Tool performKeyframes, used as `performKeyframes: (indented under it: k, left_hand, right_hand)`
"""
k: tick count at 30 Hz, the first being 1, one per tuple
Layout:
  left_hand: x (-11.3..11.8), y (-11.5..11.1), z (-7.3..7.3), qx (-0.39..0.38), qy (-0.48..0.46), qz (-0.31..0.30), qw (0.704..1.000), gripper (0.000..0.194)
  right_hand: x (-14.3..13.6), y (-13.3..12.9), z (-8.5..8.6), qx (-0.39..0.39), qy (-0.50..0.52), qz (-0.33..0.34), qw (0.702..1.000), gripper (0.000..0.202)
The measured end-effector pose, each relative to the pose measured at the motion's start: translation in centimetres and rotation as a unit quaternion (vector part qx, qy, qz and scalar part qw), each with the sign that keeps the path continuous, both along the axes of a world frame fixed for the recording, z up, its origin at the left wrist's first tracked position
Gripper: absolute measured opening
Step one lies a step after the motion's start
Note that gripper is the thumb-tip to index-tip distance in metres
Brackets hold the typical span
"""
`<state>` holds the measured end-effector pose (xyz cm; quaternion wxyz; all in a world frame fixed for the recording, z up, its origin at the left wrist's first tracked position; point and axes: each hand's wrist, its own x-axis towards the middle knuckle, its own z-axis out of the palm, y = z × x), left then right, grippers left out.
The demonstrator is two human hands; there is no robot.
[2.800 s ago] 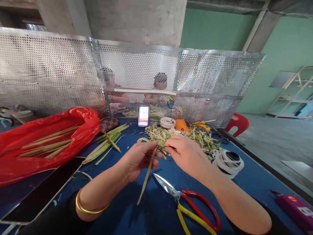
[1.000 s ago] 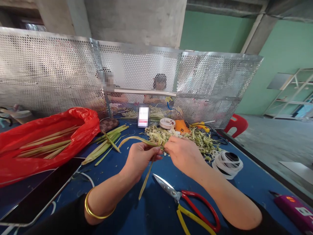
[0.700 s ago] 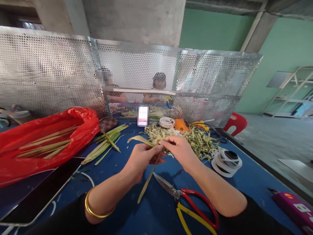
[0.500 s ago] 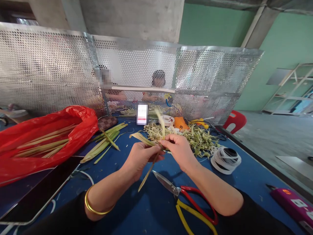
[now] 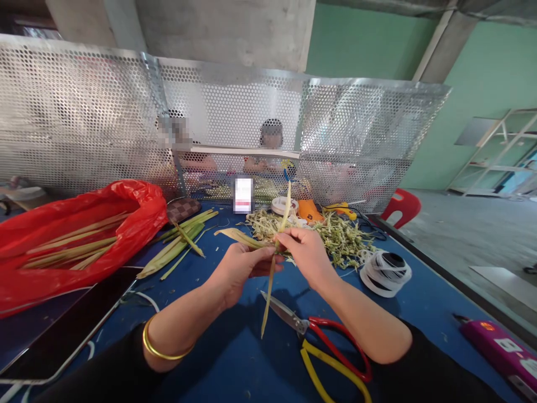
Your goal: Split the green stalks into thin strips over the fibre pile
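Both hands meet over the middle of the blue table (image 5: 235,358), working dry leaf strips (image 5: 239,236) that cross between the fingers. My left hand (image 5: 243,266) pinches the crossing from the left, thumb on top. From the right, my right hand (image 5: 304,249) pinches the same spot with thumb and forefinger. One strip points up, one reaches left, and a thin one hangs down below the fingers. The crossing itself is partly hidden by the fingertips. Beneath the hands lie scissors (image 5: 302,324) with one red and one yellow handle, blades apart.
Left stands a red plastic bag (image 5: 142,196) of long dry leaves, beside green-yellow leaves (image 5: 180,246) and a tablet (image 5: 62,330). Behind my hands is a heap of plaited pieces (image 5: 344,240); a white spool (image 5: 386,274) and purple device (image 5: 499,347) are right. A perforated metal screen (image 5: 235,112) closes the back.
The hanging strip has swung to the right and now points nearly straight down. The upper strip has straightened and leans right. Both hands keep their pinch at nearly the same place.
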<state>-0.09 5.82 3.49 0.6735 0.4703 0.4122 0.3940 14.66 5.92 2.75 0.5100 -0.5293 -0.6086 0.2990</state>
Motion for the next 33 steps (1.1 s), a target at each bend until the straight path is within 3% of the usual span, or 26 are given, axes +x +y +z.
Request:
performKeyframes:
  k: [5, 9, 12, 15, 20, 26, 29, 33]
  left_hand:
    - [-0.3, 0.2, 0.2, 0.018, -0.006, -0.007, 1.000, 0.022]
    - [-0.2, 0.4, 0.2, 0.036, -0.015, 0.023, 0.999, 0.016]
    - [0.0, 0.4, 0.0, 0.030, -0.016, 0.064, 0.997, 0.013]
    - [0.1, 0.3, -0.1, 0.031, -0.007, 0.093, 0.995, 0.012]
    - [0.0, 0.6, 0.0, 0.012, 0.002, 0.086, 0.996, 0.013]
    - [-0.2, 1.0, -0.1, 0.017, -0.068, 0.108, 0.992, 0.015]
    - [0.0, 0.8, -0.2, 0.019, -0.095, 0.133, 0.986, 0.010]
    - [0.4, 0.4, -0.6, 0.017, -0.106, 0.123, 0.987, 0.011]
  right_hand:
    - [1.6, 0.3, 1.1, -0.032, -0.029, 0.077, 0.996, 0.037]
    - [2.5, 0.1, 1.9, -0.054, -0.144, 0.131, 0.979, 0.021]
    - [2.5, -0.1, 2.1, -0.033, -0.207, 0.103, 0.972, 0.013]
    - [2.1, -0.3, 2.0, 0.053, -0.278, 0.044, 0.958, 0.016]
    - [1.6, -0.4, 1.4, 0.132, -0.383, 0.006, 0.914, 0.016]
    - [0.5, -1.1, 0.8, 0.200, -0.321, -0.065, 0.923, 0.017]
    - [-0.5, -1.3, 0.2, 0.127, -0.278, -0.039, 0.951, 0.027]
    - [-1.5, -1.0, -1.3, 0.026, -0.190, -0.005, 0.982, 0.030]
